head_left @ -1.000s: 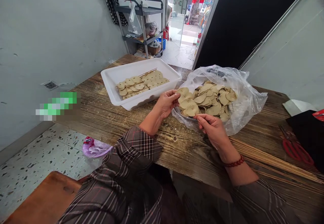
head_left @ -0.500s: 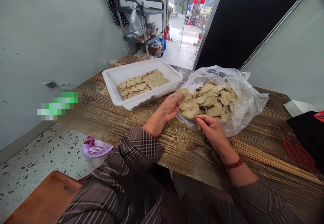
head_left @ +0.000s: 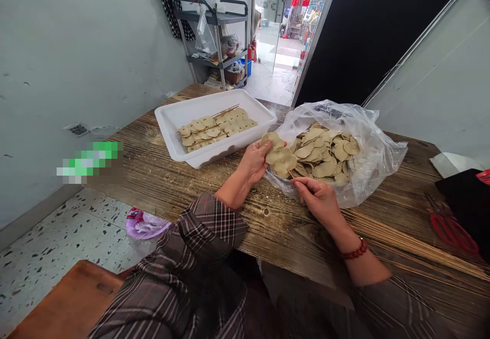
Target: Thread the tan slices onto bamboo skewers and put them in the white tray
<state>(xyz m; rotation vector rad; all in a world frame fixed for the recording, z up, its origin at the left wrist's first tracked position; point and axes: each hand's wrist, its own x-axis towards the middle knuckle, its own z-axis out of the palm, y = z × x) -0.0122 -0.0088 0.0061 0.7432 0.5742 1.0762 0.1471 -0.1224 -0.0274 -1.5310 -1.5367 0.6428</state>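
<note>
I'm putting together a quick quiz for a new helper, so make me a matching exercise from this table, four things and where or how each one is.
Things:
1. White tray
2. Clear plastic bag
3. Scissors
4. Thin stick

Place or state:
A. Pinched in the right hand
B. Has red handles
C. Holds a jumbled heap of discs
D. Holds discs laid in rows

Right pairs: 1-D, 2-C, 3-B, 4-A

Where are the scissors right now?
In the head view, the scissors lie at the far right of the table, beside the black cloth.
</note>
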